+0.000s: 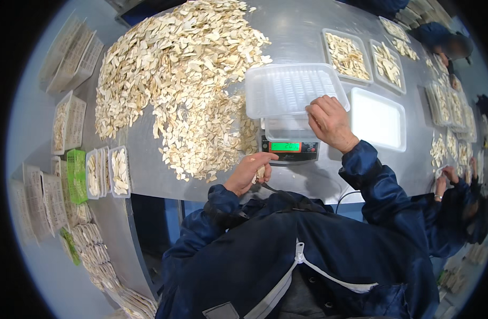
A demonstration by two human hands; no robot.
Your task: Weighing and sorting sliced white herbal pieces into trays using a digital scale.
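Note:
My right hand (331,122) grips the right edge of a clear plastic tray (286,87), which is tilted above a digital scale (291,154) with a lit green display. Beneath it, a second clear tray (291,129) rests on the scale, mostly covered by the upper one. My left hand (248,173) is curled at the scale's front left corner, a few pale dried slices (260,173) showing between its fingers. Just beyond it spreads a big heap of the same slices (185,69) across the metal table.
Right of the scale sits a white tray (379,119); filled trays (347,56) stand behind it. Slice-filled baskets (119,170) and a green basket (76,175) line the left. Co-workers (456,196) and stacked trays (448,106) are at the far right. A cable (342,196) hangs near the front edge.

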